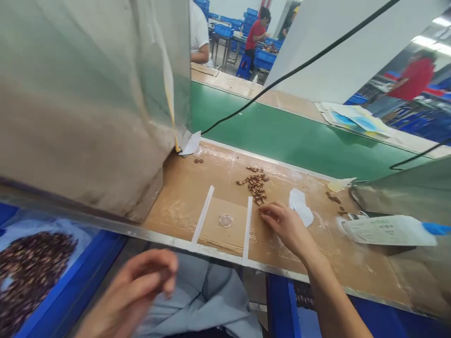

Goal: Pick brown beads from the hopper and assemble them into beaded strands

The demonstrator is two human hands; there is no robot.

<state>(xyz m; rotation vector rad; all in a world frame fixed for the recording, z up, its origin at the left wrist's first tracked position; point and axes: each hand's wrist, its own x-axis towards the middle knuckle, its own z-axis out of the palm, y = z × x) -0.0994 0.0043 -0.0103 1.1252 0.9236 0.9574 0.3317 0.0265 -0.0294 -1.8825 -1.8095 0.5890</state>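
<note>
Right hand (287, 227) half-curled at copper parts (256, 185), 12 o'clock; hold unclear. Left hand (128, 293) loosely curled, blurred, hold unclear. Blue bin (70, 281) at 8 o'clock heaped.

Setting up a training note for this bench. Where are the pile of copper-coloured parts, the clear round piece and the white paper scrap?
Pile of copper-coloured parts (255, 184): head view, point on the middle of the pile.
Clear round piece (225, 221): head view, point on its centre.
White paper scrap (299, 205): head view, point on its middle.
</note>
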